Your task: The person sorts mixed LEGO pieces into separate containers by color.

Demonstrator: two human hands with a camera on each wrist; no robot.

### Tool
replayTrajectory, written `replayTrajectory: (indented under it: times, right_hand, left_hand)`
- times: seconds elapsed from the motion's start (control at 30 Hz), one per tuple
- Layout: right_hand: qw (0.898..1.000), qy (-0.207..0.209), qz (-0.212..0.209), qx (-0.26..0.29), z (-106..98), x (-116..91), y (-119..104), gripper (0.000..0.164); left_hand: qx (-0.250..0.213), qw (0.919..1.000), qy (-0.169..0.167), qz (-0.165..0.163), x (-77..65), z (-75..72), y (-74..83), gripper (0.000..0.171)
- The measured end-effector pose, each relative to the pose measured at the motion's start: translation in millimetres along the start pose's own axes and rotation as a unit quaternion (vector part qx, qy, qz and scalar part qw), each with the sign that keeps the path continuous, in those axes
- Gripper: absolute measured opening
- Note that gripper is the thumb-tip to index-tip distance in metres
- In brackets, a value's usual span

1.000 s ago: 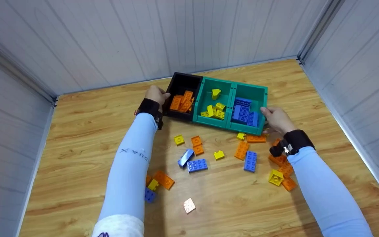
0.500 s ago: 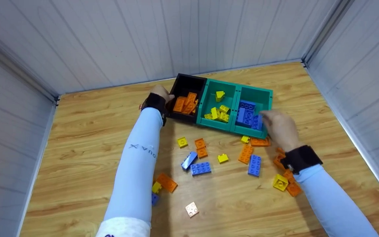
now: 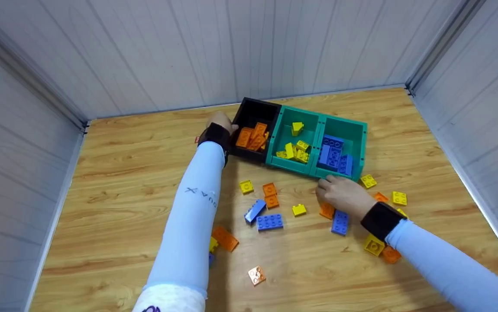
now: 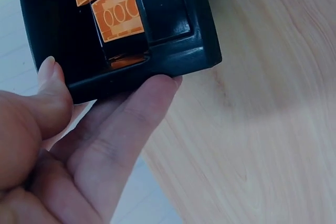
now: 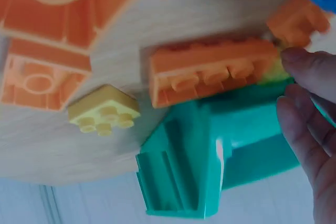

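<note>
- On my feed, the right hand [image 3: 345, 195] has its thumb and fingertips narrowly apart beside a yellow brick [image 5: 273, 71] at the front edge of the tray [image 3: 292, 165]; blur stops me telling whether they hold anything.
- A second ago I saw that hand on the tray's right end; now it has come round to the front.
- The left hand [image 3: 221, 120] still pinches the tray at its black cell [image 3: 255, 108], thumb over the rim, so I judge the tray is steadied mainly from there, leaving the right hand freer among the bricks.
- Inside the tray I see no change: orange bricks [image 3: 243, 137] in the black cell, yellow pieces [image 3: 289, 150] in the middle, blue bricks [image 3: 324, 154] at right.
- Off the tray's right end, two yellow squares [image 3: 399, 198] now show, uncovered by the hand's shift.
- In front of the tray, a blue pair [image 3: 269, 222] lies loose.
</note>
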State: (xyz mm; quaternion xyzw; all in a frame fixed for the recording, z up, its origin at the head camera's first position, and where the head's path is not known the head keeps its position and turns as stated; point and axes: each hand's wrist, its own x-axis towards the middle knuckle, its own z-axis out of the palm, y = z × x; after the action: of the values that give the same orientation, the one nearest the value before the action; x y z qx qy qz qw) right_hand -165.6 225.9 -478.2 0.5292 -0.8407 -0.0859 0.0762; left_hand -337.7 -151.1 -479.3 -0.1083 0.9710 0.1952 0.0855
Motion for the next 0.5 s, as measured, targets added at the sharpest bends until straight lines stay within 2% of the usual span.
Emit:
replayTrajectory:
  times: [0.03,0.1,0.17,0.2,0.27,0.33,0.4,0.5]
  right_hand:
    - [1.000,-0.004,-0.004,-0.006,2.1,-0.1,-0.2,0.022]
    - [1.000,-0.010,-0.010,-0.015,5.8,-0.4,-0.2,0.022]
    - [1.000,-0.011,-0.016,-0.022,8.3,-0.3,0.1,0.022]
    - [0.999,-0.010,-0.021,-0.024,8.7,-0.2,0.2,0.022]
    - [0.999,-0.006,-0.033,-0.025,7.8,0.7,0.0,0.022]
    - [0.999,0.004,-0.042,-0.014,4.2,2.4,-1.1,0.023]
    - [0.998,0.023,-0.050,0.011,-3.7,6.5,-3.6,0.024]
    - [0.995,0.064,-0.049,0.067,-21.6,18.8,-7.9,0.026]
  left_hand:
    - [-0.006,0.9999,0.009,0.003,11.6,9.6,-5.7,0.036]
    - [-0.007,0.9997,0.023,0.003,20.3,19.5,-10.6,0.036]
    - [-0.009,0.9999,0.005,-0.006,2.8,5.7,-2.1,0.035]
    - [-0.012,0.9999,-0.003,-0.012,-9.9,-3.4,4.0,0.036]
    - [-0.023,0.9996,-0.010,-0.016,-45.1,-26.2,17.7,0.033]
    - [-0.035,0.9992,-0.013,-0.014,-66.1,-39.4,25.7,0.032]
    - [-0.036,0.9993,-0.005,-0.009,-74.3,-43.4,28.2,0.032]
    - [-0.015,0.9999,-0.002,-0.005,-70.6,-41.5,28.3,0.037]
